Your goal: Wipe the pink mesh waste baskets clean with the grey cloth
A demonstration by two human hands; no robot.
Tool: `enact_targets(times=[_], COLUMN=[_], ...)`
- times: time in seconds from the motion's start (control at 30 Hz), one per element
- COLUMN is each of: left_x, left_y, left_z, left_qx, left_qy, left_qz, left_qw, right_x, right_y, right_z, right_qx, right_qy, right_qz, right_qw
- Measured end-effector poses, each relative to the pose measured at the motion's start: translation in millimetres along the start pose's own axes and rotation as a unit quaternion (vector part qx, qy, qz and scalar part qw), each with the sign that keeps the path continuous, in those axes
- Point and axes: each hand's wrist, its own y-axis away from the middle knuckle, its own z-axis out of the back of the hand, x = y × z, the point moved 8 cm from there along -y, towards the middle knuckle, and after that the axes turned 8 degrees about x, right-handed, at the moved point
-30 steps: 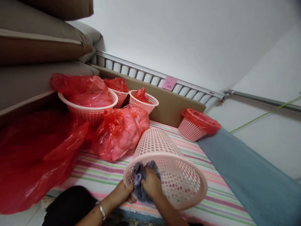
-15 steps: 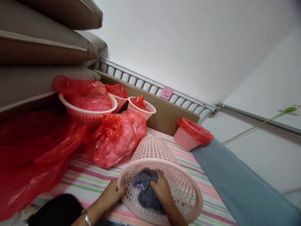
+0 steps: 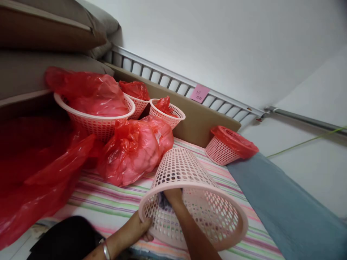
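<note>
A pink perforated basket [image 3: 189,169] lies tilted on the striped cloth, its wide mouth facing me. My left hand [image 3: 139,225] grips the left side of its rim, the thumb over the edge. My right hand [image 3: 173,196] reaches deep inside the basket, closed on a dark grey cloth [image 3: 164,201]. Most of the cloth and the right fingertips are hidden by the hand and the basket's upper rim.
Red plastic bags [image 3: 132,151] and three pink baskets [image 3: 94,126] stand behind and left. Another bag-lined basket [image 3: 222,150] is at the right, beside a blue-grey surface [image 3: 282,206]. Grey cushions [image 3: 51,68] are stacked at the upper left; a metal railing [image 3: 162,77] runs behind.
My right hand has moved deeper into the basket with the grey cloth. The basket's mouth has shifted slightly right, my left hand still on its rim. The camera view has shifted a little.
</note>
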Motion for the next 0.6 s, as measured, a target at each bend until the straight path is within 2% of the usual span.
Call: enact_targets(times=[0.07,0.17,0.3,0.37,0.47,0.53,0.6], left_x=[-2.2,-14.8,-54.7,-62.8,-49.6,-38.4,-35.8], left_y=[0.5,4.9,18.9,25.4,27.2,25.5,22.4], left_z=[-1.8,-1.7,10.5,17.6,20.3,15.2,9.2], left_qx=[0.001,0.005,-0.031,-0.060,-0.076,-0.063,-0.046], left_qy=[-0.014,-0.041,-0.132,-0.148,-0.124,-0.112,-0.110], left_qz=[0.005,0.003,-0.105,-0.125,-0.061,-0.016,-0.014], left_qw=[1.000,0.999,0.985,0.979,0.987,0.992,0.993], right_x=[-0.6,3.1,6.4,8.4,7.9,1.8,-8.1], right_y=[33.4,82.0,119.8,127.9,127.6,115.9,93.6], right_z=[-8.3,-17.7,-20.5,-18.6,-12.7,-6.0,6.0], right_qx=[-0.007,-0.018,-0.012,0.000,0.027,0.050,0.056], right_qy=[-0.003,-0.024,-0.051,-0.044,-0.023,-0.017,-0.022], right_qz=[-0.022,-0.019,-0.005,0.005,0.015,0.007,-0.008], right_qw=[1.000,0.999,0.999,0.999,0.999,0.999,0.998])
